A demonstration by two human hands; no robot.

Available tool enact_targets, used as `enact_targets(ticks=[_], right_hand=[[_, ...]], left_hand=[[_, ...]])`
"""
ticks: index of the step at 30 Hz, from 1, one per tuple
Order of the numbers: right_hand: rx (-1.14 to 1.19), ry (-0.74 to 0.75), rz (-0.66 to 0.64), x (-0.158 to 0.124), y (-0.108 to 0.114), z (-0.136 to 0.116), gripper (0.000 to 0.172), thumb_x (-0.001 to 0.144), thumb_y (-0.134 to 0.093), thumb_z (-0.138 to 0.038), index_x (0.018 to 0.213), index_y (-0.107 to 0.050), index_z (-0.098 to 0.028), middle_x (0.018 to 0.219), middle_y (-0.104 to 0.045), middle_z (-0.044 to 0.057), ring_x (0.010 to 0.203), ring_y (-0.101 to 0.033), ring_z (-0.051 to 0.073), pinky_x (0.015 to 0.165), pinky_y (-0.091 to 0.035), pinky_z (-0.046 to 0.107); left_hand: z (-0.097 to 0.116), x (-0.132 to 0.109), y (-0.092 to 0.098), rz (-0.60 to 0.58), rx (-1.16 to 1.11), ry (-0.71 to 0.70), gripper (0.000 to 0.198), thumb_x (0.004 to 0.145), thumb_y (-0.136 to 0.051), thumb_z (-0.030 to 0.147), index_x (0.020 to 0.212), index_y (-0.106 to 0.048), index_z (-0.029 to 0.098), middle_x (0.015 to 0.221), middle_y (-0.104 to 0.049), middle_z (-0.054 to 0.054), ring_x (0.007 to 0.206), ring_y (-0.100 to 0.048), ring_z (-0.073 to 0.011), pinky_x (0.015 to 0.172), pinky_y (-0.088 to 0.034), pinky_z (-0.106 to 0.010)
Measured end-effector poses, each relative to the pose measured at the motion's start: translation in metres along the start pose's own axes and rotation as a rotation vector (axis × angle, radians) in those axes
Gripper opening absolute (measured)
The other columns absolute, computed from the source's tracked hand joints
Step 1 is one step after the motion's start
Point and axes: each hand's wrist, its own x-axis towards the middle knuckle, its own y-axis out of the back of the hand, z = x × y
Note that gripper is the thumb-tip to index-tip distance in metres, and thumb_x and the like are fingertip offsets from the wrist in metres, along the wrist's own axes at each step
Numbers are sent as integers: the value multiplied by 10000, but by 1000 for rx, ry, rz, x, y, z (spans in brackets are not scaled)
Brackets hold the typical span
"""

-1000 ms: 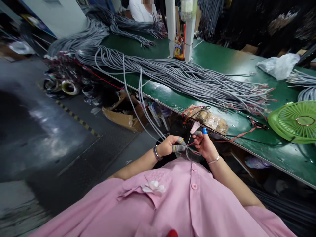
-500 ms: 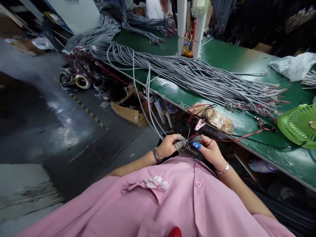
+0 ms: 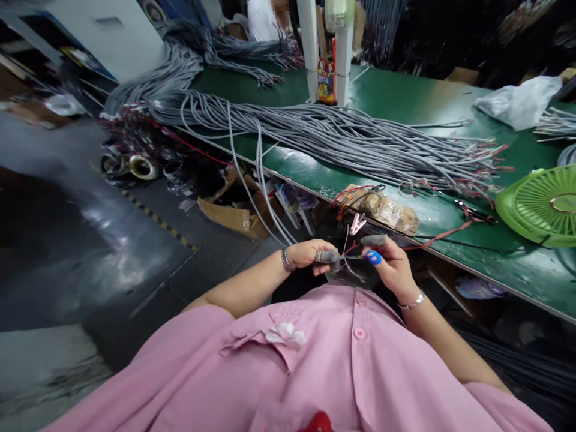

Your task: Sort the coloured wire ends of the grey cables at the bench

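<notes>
My left hand (image 3: 312, 254) and my right hand (image 3: 390, 264) meet just above my lap, in front of the green table's edge (image 3: 450, 255). Both wear grey finger cots, and one right finger has a blue cot. My left fingers are pinched on the end of a grey cable (image 3: 265, 198) that hangs down from the table. Thin red and white wires (image 3: 350, 251) fan out from that end, and my right fingers are closed on them. A small pink clip (image 3: 357, 223) hangs just above the hands.
A long bundle of grey cables (image 3: 360, 144) lies across the table. A green fan (image 3: 542, 205) sits at the right, a taped brown block (image 3: 382, 210) near the edge. A torn cardboard box (image 3: 229, 210) lies on the floor. Another person (image 3: 265, 15) sits at the far end.
My right hand has shifted slightly right and pulled the thin wires outward from my left hand. The pink clip, held by the right fingers a second ago, now hangs free above them.
</notes>
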Motion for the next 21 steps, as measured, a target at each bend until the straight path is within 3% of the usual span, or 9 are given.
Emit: enact_targets(ticks=[2, 4, 7, 9, 11, 16, 18, 21], right_hand=[[78, -50, 2, -2, 2, 1, 453, 795, -692, -534, 1158, -650, -267, 999, -692, 69, 778, -596, 196, 730, -497, 342], [42, -68, -121, -3, 1, 1, 518, 745, -744, -530, 1174, -650, -254, 1065, -688, 80, 852, -614, 216, 788, -502, 361], [-137, 16, -207, -4, -6, 0, 305, 799, -732, -402, 1066, -713, -255, 1031, -695, 79, 940, -612, 241, 867, -475, 396], [-236, 113, -181, -4, -10, -2, 154, 860, -667, -341, 979, -736, -270, 967, -699, 73, 895, -605, 228, 833, -467, 388], [-286, 188, -225, -1, -11, -7, 121, 882, -636, -302, 937, -739, -274, 925, -699, 69, 853, -599, 216, 787, -463, 370], [-273, 218, -603, 17, 14, -13, 128, 897, -616, -280, 904, -743, -262, 896, -707, 60, 836, -608, 200, 805, -470, 360], [-282, 174, -568, 23, 31, -2, 125, 884, -633, -306, 882, -748, -256, 864, -705, 58, 822, -605, 203, 799, -476, 363], [-292, 3, -228, 24, 49, 24, 143, 809, -716, -376, 807, -745, -236, 766, -684, 45, 718, -569, 185, 684, -474, 327]], left_hand=[[3, 3, -5, 61, 19, -44, 452, 757, -732, 524, 829, -673, 81, 556, -606, -12, 395, -518, -67, 386, -414, -152], [6, 5, -9, 89, 40, -71, 458, 743, -746, 521, 828, -668, 78, 564, -607, -9, 416, -526, -62, 414, -433, -148], [9, 6, -12, 88, 61, -85, 429, 723, -773, 494, 789, -651, 87, 570, -608, -6, 446, -534, -62, 443, -443, -147], [12, 6, -15, 77, 64, -89, 417, 716, -782, 484, 757, -644, 93, 567, -608, -7, 457, -529, -62, 455, -439, -150], [15, 5, -17, 51, 69, -100, 412, 708, -789, 481, 749, -659, 92, 568, -612, -15, 473, -530, -67, 472, -441, -158], [30, -9, -24, -149, 174, -83, 386, 659, -831, 446, 828, -735, 113, 696, -691, -71, 571, -607, -125, 559, -513, -226], [41, -20, -25, -184, 271, -125, 374, 674, -821, 444, 861, -755, 127, 758, -712, -96, 636, -642, -158, 609, -536, -253], [60, -41, -24, -77, 493, -307, 308, 747, -766, 431, 869, -773, 148, 773, -710, -111, 682, -656, -179, 639, -528, -260]])
